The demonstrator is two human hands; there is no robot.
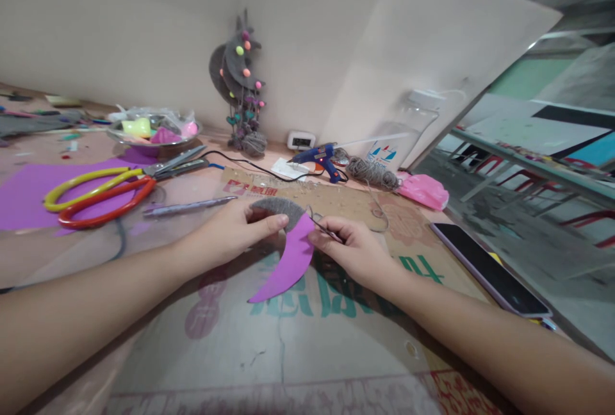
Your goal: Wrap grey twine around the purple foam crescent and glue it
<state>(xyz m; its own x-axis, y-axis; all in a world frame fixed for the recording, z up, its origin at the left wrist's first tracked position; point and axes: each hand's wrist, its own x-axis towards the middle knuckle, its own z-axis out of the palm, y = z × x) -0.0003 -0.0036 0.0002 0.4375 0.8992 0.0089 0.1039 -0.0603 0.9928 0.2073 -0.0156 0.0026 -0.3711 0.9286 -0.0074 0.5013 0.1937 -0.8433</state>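
Observation:
Over the cardboard, my left hand (254, 223) pinches the upper end of a purple crescent moon (288, 261). That upper end is wrapped in grey yarn (283, 207), while the lower, pointed half is bare purple. At the edge of the wrapping, my right hand (348, 242) is closed, thumb against fingers, on a strand of grey yarn (327, 229). The strand runs from the crescent into the fingers, and a loose length trails toward the grey yarn skein (372, 173) at the back.
Scissors (100, 194) with yellow and red handles lie on a purple sheet (24, 194) at left, near a pen (189, 205) and a metal bowl (154, 143). A blue glue gun (319, 159) stands behind. A phone (490, 268) lies at right. Grey moon ornaments (237, 75) hang at the wall.

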